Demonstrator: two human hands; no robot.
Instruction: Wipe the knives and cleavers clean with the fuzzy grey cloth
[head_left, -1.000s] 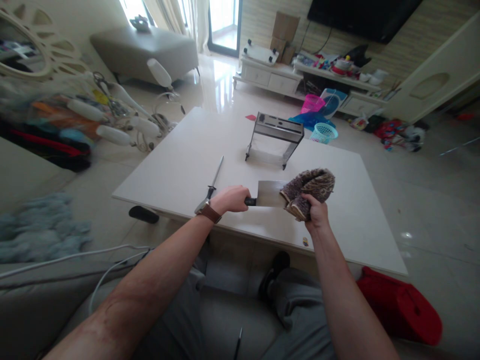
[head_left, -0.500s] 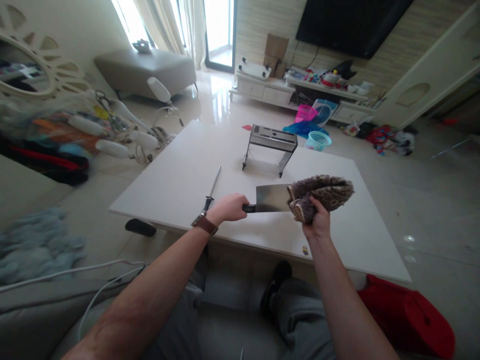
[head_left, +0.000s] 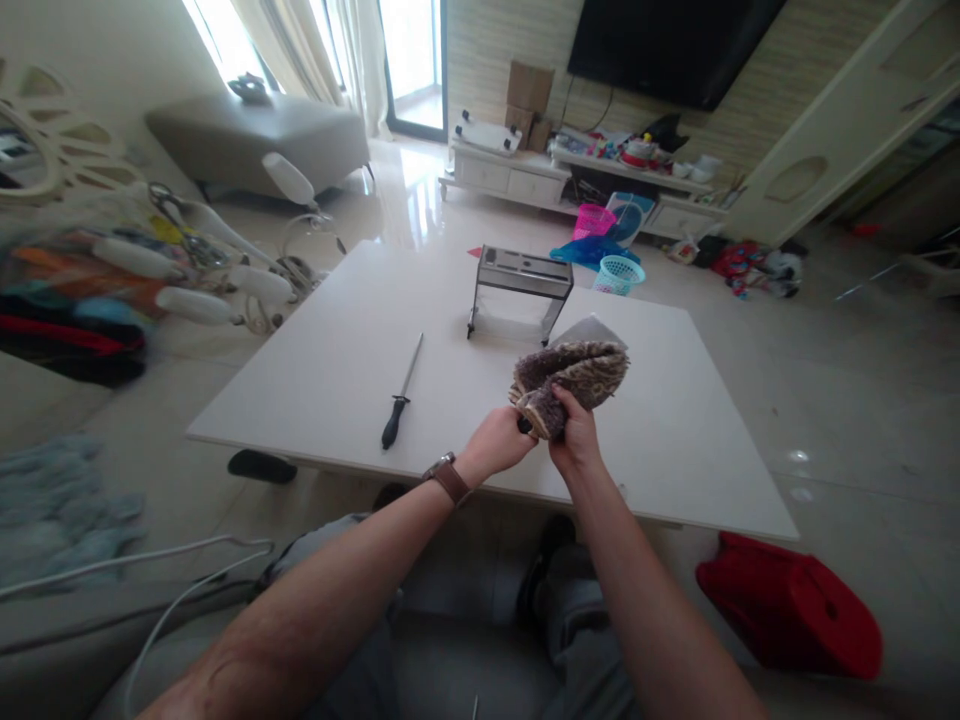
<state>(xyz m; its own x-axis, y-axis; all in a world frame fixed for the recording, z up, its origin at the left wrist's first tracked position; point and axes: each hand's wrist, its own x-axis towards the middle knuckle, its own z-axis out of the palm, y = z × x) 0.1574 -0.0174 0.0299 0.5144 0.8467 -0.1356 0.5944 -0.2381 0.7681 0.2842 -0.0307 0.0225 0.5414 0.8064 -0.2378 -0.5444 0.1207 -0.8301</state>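
My left hand (head_left: 499, 442) is wrapped round the black handle of a cleaver (head_left: 592, 328). Only a far corner of its wide metal blade shows; a brown, fuzzy cloth (head_left: 589, 375) covers the rest. My right hand (head_left: 576, 430) grips that folded cloth against the blade, thumb on top. Both hands are close together above the near part of the white table (head_left: 300, 400). To their left a sharpening steel (head_left: 400, 405) with a black handle lies on the tabletop.
A dark metal frame with a slotted top (head_left: 521, 275) stands toward the table's far side. Beyond it are a light-blue basket (head_left: 619, 273) and a pink basket (head_left: 592, 221). A red object (head_left: 795, 605) sits by the near right corner; white lamp shades (head_left: 259, 285) are at the left.
The cloth has moved along the blade toward the handle, bringing my hands together. The cleaver has turned so its tip points away, and the view has shifted.
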